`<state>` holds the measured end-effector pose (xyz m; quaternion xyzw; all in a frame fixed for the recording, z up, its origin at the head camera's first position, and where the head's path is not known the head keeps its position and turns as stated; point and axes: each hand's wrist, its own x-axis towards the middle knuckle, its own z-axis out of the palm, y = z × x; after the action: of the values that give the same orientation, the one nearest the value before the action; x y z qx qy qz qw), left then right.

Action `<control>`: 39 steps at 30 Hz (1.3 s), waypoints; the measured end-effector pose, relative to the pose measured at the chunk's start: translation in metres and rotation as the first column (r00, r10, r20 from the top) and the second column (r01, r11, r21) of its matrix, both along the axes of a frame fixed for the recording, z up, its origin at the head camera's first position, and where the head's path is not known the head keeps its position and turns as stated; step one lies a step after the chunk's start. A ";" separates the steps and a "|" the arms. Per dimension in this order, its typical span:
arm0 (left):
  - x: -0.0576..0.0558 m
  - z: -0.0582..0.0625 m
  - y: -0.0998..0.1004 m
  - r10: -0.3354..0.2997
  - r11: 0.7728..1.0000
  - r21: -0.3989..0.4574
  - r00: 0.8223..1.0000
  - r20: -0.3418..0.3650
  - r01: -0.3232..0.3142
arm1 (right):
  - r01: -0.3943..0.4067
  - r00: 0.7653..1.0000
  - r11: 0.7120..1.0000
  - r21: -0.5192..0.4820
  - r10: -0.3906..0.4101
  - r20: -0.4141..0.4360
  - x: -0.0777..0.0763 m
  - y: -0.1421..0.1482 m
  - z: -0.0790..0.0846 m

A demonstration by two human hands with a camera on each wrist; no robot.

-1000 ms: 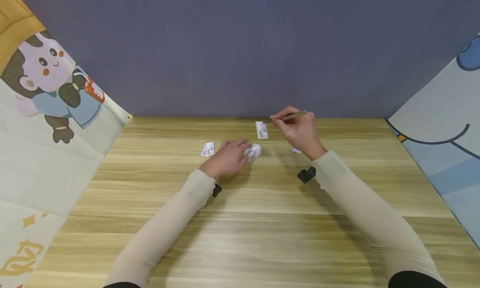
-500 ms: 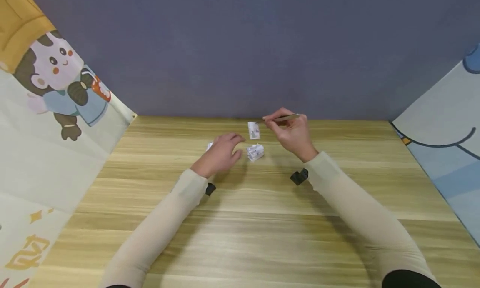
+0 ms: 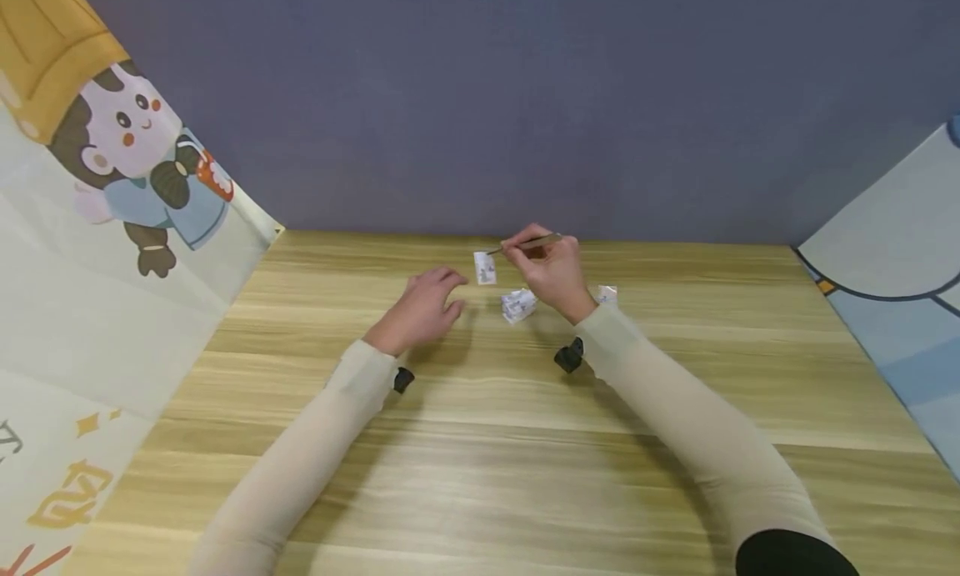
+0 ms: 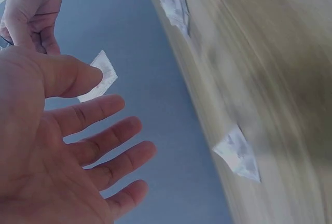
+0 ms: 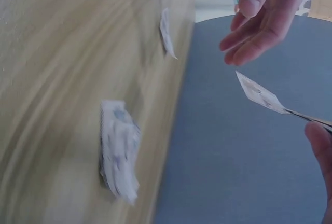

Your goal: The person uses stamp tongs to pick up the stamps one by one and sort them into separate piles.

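Observation:
My right hand (image 3: pixel 542 263) pinches thin metal tweezers (image 3: pixel 529 244), whose tips clamp a small white printed packet (image 3: pixel 485 268) held above the wooden table (image 3: pixel 525 443). The same packet (image 5: pixel 260 94) hangs off the tweezers' tip (image 5: pixel 306 116) in the right wrist view. My left hand (image 3: pixel 426 301) hovers open just left of it, fingers spread, holding nothing. In the left wrist view its palm (image 4: pixel 62 151) faces the packet (image 4: pixel 98 77). A small heap of similar packets (image 3: pixel 519 304) lies on the table between my hands.
One more packet (image 3: pixel 607 293) lies to the right of my right wrist. Another (image 4: pixel 236 154) lies on the table near my left hand. A dark blue wall (image 3: pixel 480 101) backs the table, with printed cloth panels on the left (image 3: pixel 112 251) and right (image 3: pixel 892 251).
My left hand has let go of the heap of packets, opened and drawn back to the left. The right hand has carried the tweezers and packet leftward, toward it.

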<state>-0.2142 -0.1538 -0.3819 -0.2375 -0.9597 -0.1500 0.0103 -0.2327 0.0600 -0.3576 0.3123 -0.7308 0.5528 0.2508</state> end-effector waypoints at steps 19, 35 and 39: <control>-0.011 -0.014 -0.024 0.089 0.996 -0.008 0.994 0.062 -0.089 | -0.006 0.998 0.992 0.124 -0.001 0.058 -0.056 -0.057 -0.055; -0.009 -0.023 -0.022 0.121 0.976 -0.204 0.963 0.242 -0.071 | 0.034 0.981 0.947 0.318 -0.092 0.169 -0.066 -0.084 -0.074; -0.009 -0.024 -0.022 0.111 0.974 -0.216 0.970 0.216 -0.064 | 0.018 0.976 0.948 0.317 -0.086 0.200 -0.065 -0.084 -0.073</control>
<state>-0.2229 -0.1761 -0.4062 -0.1759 -0.9745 -0.0747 -0.1173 -0.2981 -0.0241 -0.4309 0.2682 -0.8397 0.4529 0.1336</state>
